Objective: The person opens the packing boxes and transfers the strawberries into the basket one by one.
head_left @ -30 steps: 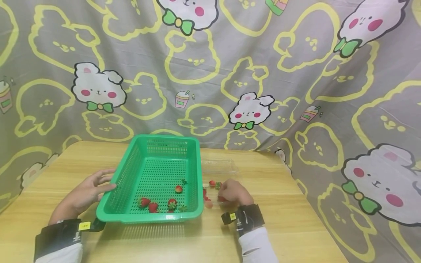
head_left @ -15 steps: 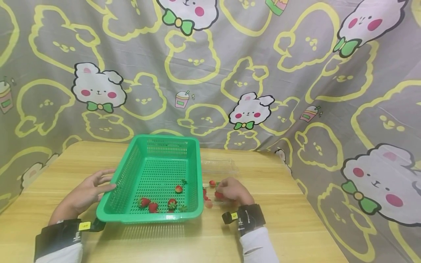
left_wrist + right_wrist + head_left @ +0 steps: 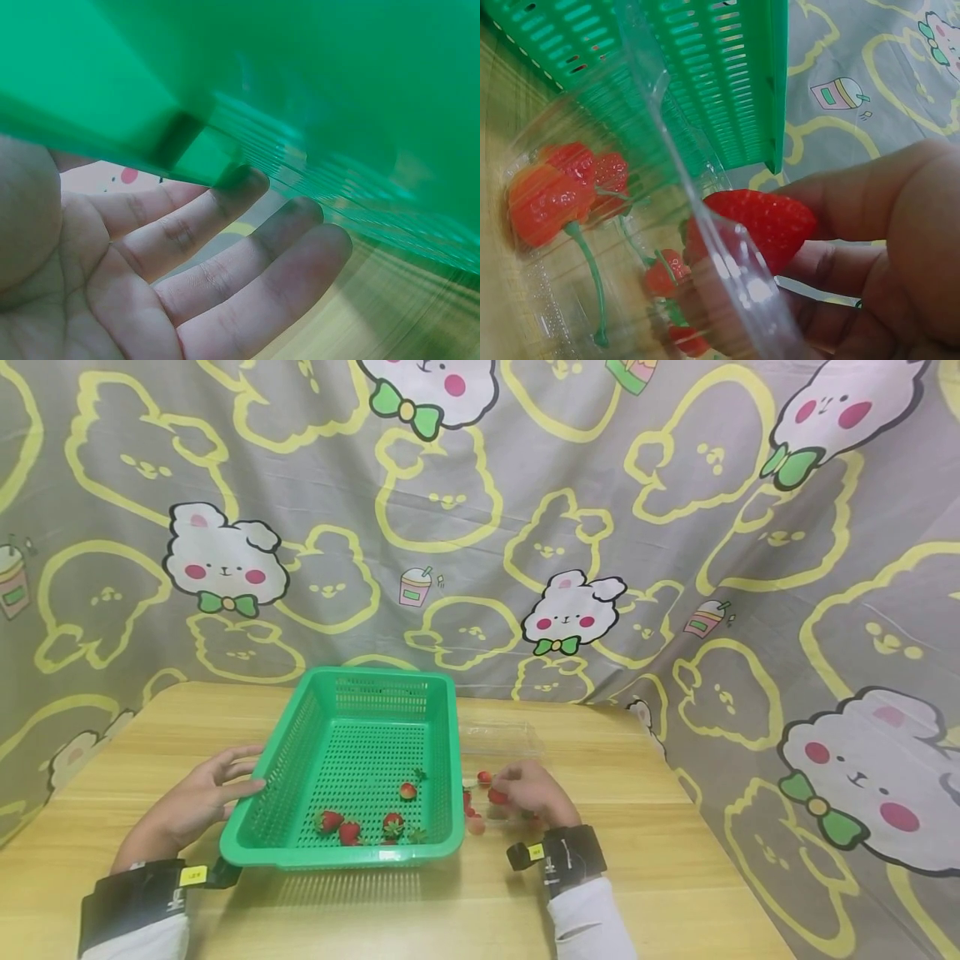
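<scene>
My right hand (image 3: 534,792) pinches a red strawberry (image 3: 769,221) between thumb and fingers, above a clear plastic box (image 3: 544,319). Inside that box lie several more red fruits, among them a cherry with a green stem (image 3: 544,206). Left of the box stands a green slotted basket (image 3: 367,752) holding several strawberries (image 3: 349,832) near its front end. My left hand (image 3: 197,797) rests against the basket's left side; in the left wrist view its fingers (image 3: 262,292) reach loosely extended beneath the rim. That hand's thumb tip is hidden in the left wrist view.
A clear plastic lid or tray part (image 3: 501,737) lies behind the right hand. The wooden table (image 3: 637,860) ends at a grey patterned curtain (image 3: 480,543) at the back and right. Black camera straps (image 3: 573,860) sit on both wrists.
The right hand has lifted slightly, and the red strawberry in its fingers shows more clearly. My left hand and the basket have stayed put.
</scene>
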The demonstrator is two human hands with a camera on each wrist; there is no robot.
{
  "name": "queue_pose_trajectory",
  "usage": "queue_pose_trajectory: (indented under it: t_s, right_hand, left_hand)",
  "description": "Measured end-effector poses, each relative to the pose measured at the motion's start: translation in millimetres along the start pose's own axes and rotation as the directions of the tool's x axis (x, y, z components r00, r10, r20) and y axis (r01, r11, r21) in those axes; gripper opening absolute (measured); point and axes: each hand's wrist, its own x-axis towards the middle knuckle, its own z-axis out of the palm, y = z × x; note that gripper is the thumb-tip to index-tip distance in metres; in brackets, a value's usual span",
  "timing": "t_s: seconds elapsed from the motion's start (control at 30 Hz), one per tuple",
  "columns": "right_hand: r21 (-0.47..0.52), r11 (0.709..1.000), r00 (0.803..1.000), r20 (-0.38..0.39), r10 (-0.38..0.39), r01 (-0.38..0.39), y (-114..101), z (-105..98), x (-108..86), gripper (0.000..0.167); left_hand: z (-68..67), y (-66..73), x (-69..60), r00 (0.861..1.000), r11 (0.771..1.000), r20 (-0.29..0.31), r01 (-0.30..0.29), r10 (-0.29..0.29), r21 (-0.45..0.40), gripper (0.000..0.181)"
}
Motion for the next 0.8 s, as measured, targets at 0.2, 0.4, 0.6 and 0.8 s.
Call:
queue_pose_trajectory:
  t_s: [0.2, 0.4, 0.6, 0.8]
  right_hand:
    - [0.045, 0.999, 1.0, 0.001, -0.022, 0.022, -0.8, 0.9, 1.4, 0.018]
    - [0.153, 0.988, 1.0, -0.004, -0.015, 0.016, -3.0, 2.4, 3.0, 0.018]
    - [0.259, 0.966, 1.0, -0.012, -0.019, 0.021, -4.5, 5.1, 3.8, 0.02]
    - [0.337, 0.941, 1.0, -0.021, -0.018, 0.023, -9.8, 6.4, 3.2, 0.023]
  left_hand:
    - [0.4, 0.2, 0.1, 1.0, 1.0, -0.004, -0.018, 0.018, 0.004, 0.066]
    - [0.5, -0.1, 0.8, 0.999, 0.999, -0.01, -0.046, 0.046, 0.004, 0.062]
    - [0.9, 0.2, 0.5, 1.0, 1.0, -0.007, -0.024, 0.024, 0.004, 0.065]
    - [1.7, 1.7, 0.2, 1.0, 1.0, -0.007, -0.023, 0.023, 0.018, 0.066]
